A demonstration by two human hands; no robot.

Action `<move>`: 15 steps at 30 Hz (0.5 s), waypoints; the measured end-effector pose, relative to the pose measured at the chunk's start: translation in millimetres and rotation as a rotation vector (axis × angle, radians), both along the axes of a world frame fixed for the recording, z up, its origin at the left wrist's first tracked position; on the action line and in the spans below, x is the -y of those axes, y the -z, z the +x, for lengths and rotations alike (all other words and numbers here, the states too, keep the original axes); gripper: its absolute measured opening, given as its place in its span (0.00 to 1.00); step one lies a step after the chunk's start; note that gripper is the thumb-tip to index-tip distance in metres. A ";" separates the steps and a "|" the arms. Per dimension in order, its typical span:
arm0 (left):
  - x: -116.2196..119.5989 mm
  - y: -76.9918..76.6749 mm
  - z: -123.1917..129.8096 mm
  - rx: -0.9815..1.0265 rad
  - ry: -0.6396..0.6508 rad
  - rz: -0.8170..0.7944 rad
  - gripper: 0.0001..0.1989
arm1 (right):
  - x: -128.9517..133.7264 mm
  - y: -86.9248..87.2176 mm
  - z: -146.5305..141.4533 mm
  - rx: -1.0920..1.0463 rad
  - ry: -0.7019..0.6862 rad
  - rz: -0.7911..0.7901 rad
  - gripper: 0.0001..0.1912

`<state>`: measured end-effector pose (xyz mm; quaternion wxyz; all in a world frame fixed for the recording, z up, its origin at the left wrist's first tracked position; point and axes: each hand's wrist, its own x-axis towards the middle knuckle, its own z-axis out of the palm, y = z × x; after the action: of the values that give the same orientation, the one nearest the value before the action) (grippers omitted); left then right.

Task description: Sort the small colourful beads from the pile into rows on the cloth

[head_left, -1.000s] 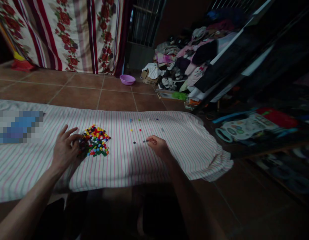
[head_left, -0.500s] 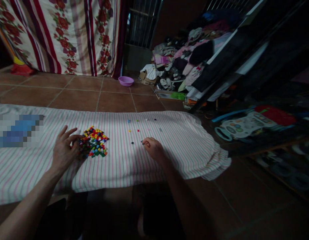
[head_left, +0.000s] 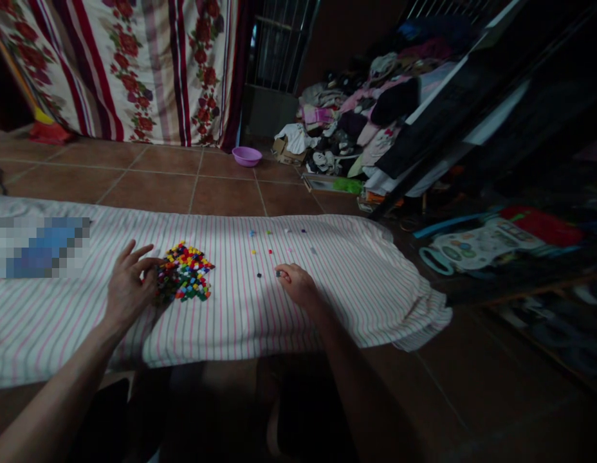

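Note:
A heap of small coloured bricks (head_left: pixel 190 270) lies on the striped cloth (head_left: pixel 231 328). At the heap's left edge is my left hand (head_left: pixel 132 283), its upper fingers spread and its thumb and index finger near the bricks; whether a brick is between them cannot be made out. My right hand (head_left: pixel 296 283) is closed in a pinch at a small dark grey brick (head_left: pixel 278 274). Left of it lies a black piece (head_left: pixel 258 275). Farther back, small pieces sit apart in two rows, among them a red one (head_left: pixel 270 251) and a yellow one (head_left: pixel 253 252).
A pixelated blue item (head_left: pixel 47 247) is on the cloth's left part. Beyond, a purple basin (head_left: pixel 247 156) stands on the tiled floor, near a large pile of clothes (head_left: pixel 347 122). A white and red toy-like object (head_left: pixel 467 247) is at the right.
The whole view has shifted slightly, moving the scene a little to the right. The dark grey brick at my right fingertips shows more clearly. Both hands keep nearly the same pose.

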<state>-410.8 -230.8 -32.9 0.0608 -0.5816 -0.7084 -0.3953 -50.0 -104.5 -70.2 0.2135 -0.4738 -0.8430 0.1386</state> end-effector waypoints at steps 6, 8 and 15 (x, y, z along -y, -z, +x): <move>1.7 0.0 -3.1 0.028 -0.007 -0.006 0.10 | -1.5 -6.8 2.4 -0.012 -0.011 -0.058 0.17; 1.9 0.7 -4.2 0.035 -0.023 -0.008 0.11 | -1.6 -9.8 2.7 -0.030 -0.018 -0.082 0.17; 1.3 2.7 -6.1 0.040 -0.047 -0.023 0.12 | -3.5 -12.6 2.4 -0.039 -0.024 -0.077 0.15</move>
<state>-416.8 -232.1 -35.5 0.0492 -0.5573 -0.7275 -0.3972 -47.6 -101.0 -57.7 0.2101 -0.4688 -0.8383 0.1826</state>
